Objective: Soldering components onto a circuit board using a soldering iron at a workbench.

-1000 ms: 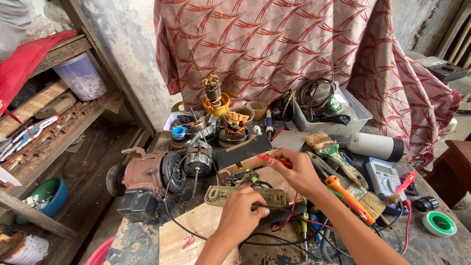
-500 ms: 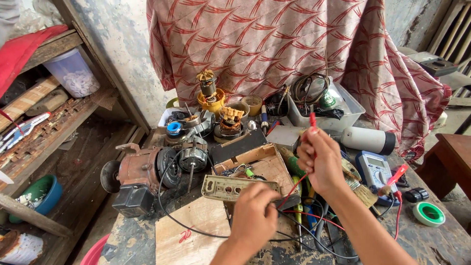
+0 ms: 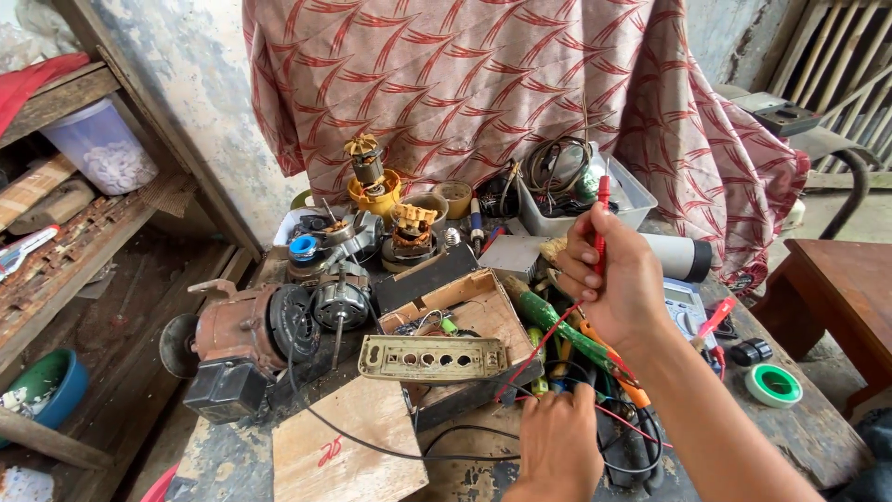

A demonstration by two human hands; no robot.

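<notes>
My right hand (image 3: 615, 284) is raised above the cluttered bench and pinches a red meter probe (image 3: 602, 200), tip pointing up. Its thin red wire (image 3: 544, 344) runs down to a tangle of leads. My left hand (image 3: 557, 444) rests lower, fingers curled down into that tangle of red and black wires; what it grips is hidden. A beige socket strip cover (image 3: 432, 358) lies just left of it on a wooden box. A grey multimeter (image 3: 686, 311) sits behind my right wrist.
A rusty brown motor (image 3: 237, 330) and several armatures (image 3: 367, 172) crowd the left and back. A wooden board (image 3: 344, 446) lies at the front. A wire-filled tub (image 3: 548, 218), a white cylinder (image 3: 683, 257) and a green tape roll (image 3: 773, 384) are at the right. Shelves stand left.
My right hand has lifted the red probe from bench level to upright. My left hand has shifted right, from the socket strip cover to the wires.
</notes>
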